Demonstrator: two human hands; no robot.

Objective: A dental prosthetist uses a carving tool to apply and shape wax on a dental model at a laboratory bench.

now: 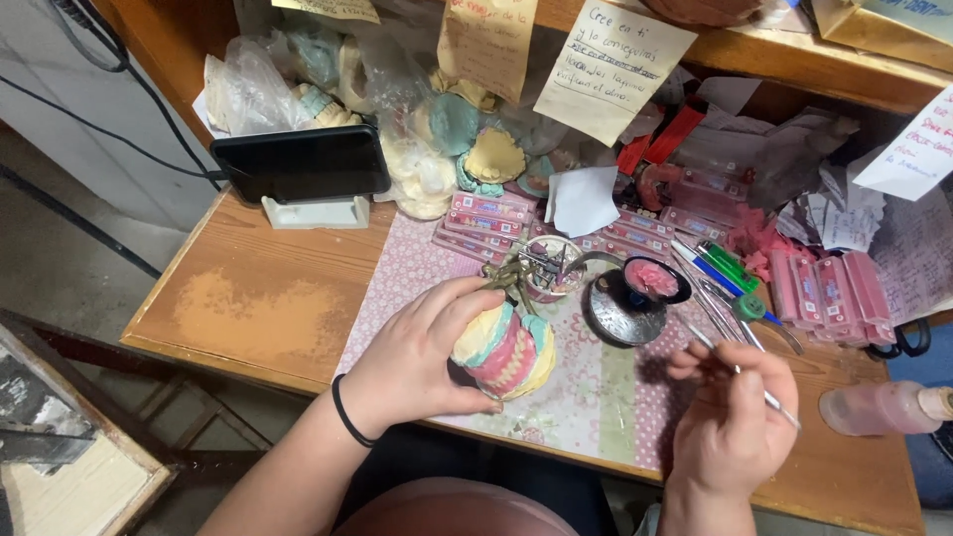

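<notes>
Two hands work over my wooden surface (248, 308): the left hand (417, 362) wraps a dental cast model (504, 349) above the patterned mat (596, 387); the right hand (733, 417) pinches a thin metal tool (740, 372), possibly a spatula.

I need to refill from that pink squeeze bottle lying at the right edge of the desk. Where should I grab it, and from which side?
Grip the pink bottle around its wide body, coming down from above. It lies on its side, its narrower pale neck pointing right towards the desk edge, so the broad middle probably gives the surest hold.
</notes>
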